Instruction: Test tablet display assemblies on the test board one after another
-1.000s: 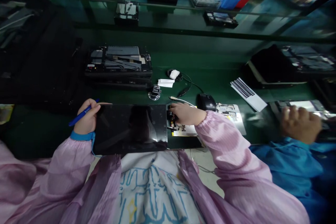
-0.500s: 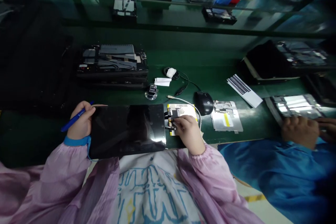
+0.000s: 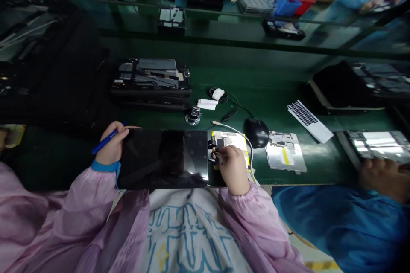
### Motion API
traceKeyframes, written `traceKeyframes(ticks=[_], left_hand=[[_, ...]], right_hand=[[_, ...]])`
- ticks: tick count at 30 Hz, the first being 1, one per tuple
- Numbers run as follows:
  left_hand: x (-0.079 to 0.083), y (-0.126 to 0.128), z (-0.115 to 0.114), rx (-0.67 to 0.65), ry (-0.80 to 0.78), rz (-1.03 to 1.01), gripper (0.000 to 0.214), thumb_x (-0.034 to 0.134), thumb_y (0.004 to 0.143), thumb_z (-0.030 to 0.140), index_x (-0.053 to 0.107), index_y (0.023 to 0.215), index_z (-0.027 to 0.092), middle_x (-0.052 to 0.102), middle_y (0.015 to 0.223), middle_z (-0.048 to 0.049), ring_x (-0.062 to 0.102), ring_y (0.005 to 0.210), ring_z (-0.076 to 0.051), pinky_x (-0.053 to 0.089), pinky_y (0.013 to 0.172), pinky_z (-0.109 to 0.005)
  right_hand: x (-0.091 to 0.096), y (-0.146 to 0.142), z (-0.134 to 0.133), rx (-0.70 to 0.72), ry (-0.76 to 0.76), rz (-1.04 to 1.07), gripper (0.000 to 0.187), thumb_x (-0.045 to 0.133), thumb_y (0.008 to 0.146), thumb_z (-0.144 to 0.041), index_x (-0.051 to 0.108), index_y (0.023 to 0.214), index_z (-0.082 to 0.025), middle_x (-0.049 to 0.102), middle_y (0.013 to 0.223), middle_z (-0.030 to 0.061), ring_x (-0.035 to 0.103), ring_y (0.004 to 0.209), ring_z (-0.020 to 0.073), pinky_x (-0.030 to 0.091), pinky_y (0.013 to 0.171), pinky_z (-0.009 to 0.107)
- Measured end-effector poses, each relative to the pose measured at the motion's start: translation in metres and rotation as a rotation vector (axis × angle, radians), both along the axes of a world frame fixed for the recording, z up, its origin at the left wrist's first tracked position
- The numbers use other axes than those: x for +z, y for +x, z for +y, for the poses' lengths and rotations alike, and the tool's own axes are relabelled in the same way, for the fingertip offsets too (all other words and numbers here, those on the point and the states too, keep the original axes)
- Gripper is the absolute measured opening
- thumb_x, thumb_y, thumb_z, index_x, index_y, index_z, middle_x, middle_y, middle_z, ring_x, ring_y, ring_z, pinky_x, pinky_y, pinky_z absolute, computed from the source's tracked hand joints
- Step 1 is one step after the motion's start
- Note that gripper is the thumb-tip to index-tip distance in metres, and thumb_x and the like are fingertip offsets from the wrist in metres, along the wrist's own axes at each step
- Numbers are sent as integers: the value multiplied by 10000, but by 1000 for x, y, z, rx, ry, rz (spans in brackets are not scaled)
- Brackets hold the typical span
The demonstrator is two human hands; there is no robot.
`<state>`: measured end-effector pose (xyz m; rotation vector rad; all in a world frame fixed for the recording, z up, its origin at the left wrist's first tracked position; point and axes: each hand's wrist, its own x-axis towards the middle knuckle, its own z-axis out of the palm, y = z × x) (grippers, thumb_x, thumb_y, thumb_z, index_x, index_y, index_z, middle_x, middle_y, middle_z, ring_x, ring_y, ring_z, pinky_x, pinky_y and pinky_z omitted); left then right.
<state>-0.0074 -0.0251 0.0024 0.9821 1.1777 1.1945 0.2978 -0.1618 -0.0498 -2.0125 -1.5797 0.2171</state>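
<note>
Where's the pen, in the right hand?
No, the pen is in the left hand, while the right hand has its fingers at the small parts beside the black panel.

Cannot see every finger of left hand [image 3: 110, 143] at black display panel [image 3: 153, 158], nor identify tiny part [image 3: 219, 158] by right hand [image 3: 236, 171].
</note>
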Motion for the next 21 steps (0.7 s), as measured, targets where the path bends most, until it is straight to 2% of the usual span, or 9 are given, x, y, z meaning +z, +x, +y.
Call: traceKeyframes(ticks=[7,14,18,21], left_hand=[[-2,-2,1,-19,9,21,372,730,581,265,372,641,183,657,683,-19,642,713,-190,482,631,-268],[-8,-5,1,-24,53,44,391,734,594,289,363,656,185,632,654,-3,626,658,-174,488,622,-276],[-15,-12,2,-57,75,48,409,743,624,265,345,678,187,670,733,-12,653,712,-180,514,667,-288],[-16,-14,1,-95,113,43,432,760,648,235,334,700,187,699,816,-24,671,744,-184,536,690,-295]], right_hand=[[-6,2,2,-45,24,24,101,542,806,-190,606,738,-151,634,751,104,546,735,235,435,683,357],[-6,-2,3,-56,-37,45,120,491,789,-172,600,740,-154,642,774,118,556,754,249,438,697,378],[2,7,2,-64,-55,237,119,509,767,-212,608,799,-155,661,773,93,582,719,219,457,684,360],[17,14,0,-71,40,348,173,481,768,-206,621,859,-163,670,853,75,597,751,189,472,696,333]])
